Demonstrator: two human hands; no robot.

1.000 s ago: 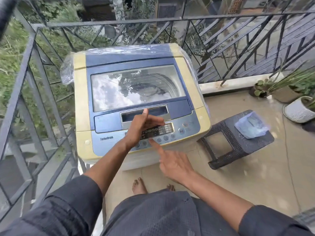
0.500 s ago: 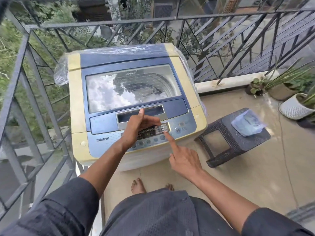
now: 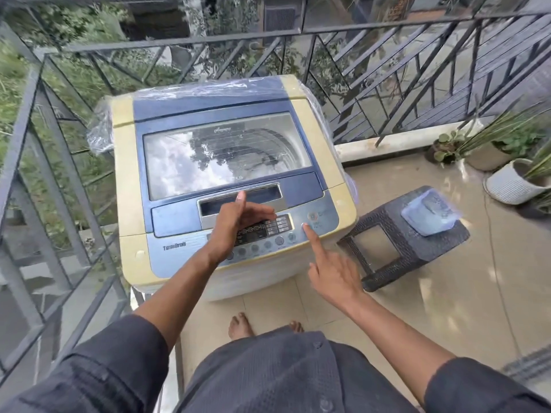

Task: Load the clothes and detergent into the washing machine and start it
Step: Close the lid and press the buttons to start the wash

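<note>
A yellow and blue top-load washing machine [image 3: 125,174] stands in the balcony corner, its glass lid [image 3: 226,156] closed and mirroring the sky. Clothes inside cannot be made out through the reflection. My left hand [image 3: 235,225] hovers over the control panel [image 3: 179,251] with the thumb raised and the fingers loosely stretched to the right, holding nothing. My right hand [image 3: 331,272] points its index finger, and the fingertip touches a round button at the right end of the panel.
A dark woven stool [image 3: 396,248] stands right of the machine with a pale blue plastic container [image 3: 429,211] on it. Potted plants [image 3: 507,186] line the right edge. A metal railing [image 3: 179,44] closes the left and far sides. My bare feet stand on the tiled floor.
My right index finger has moved rightward along the panel, from the lower middle buttons to the round button at the right end. My left hand stays over the panel, fingers slightly more spread.
</note>
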